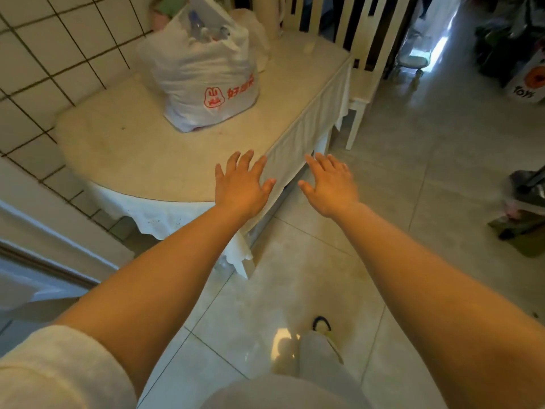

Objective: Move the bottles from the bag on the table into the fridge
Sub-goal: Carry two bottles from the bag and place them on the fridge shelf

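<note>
Both your hands are out in front, palms down, fingers spread wide and holding nothing. The left hand (240, 184) hovers over the near edge of the table (124, 154); the right hand (330, 184) is just off the edge, over the floor (413, 172).

The bag (203, 75) sits upright further back on the table, near the tiled wall (53, 54), well apart from both hands. Its mouth points up and gapes a bit, and you can just make out some clear bottles (211, 33) poking out the top. How many there are or which way the rest lie inside, I can't tell; the plastic hides them.

Handling guess: thin plastic bag, so it's floppy and will sag or tip if you tug one side. The bottles look like clear plastic, probably smooth and a bit slippery, heavy-ish if they're full. I'd steady the bag's rim with one hand and pull each bottle straight up by the neck or upper body with the other.

No fridge that I can make out from here.
</note>
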